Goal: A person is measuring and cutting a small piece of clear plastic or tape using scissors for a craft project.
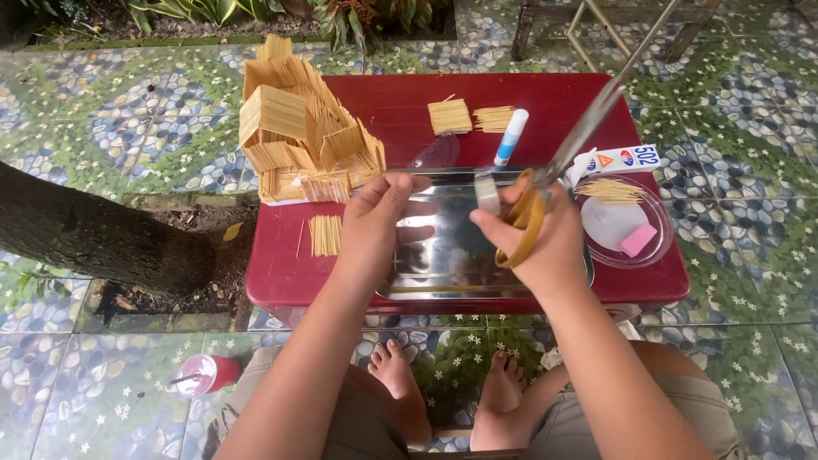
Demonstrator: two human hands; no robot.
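Observation:
My right hand (545, 234) grips a pair of scissors (567, 158) with yellow handles; the long blades point up and to the right, away from me. My left hand (375, 221) is curled over the top left edge of a shiny metal tray (443, 264), fingers pinched; whether it holds a thin stick is too small to tell. Both hands hover over the tray on a low red table (400, 111). To the left stands a model house of thin wooden sticks (298, 128).
Small bundles of sticks (449, 116) and a white glue tube (511, 136) lie at the table's back. A clear round lid (626, 223) with sticks and a pink eraser sits right. A tree trunk (94, 234) leans left; a red cup (204, 373) stands on the tiled floor.

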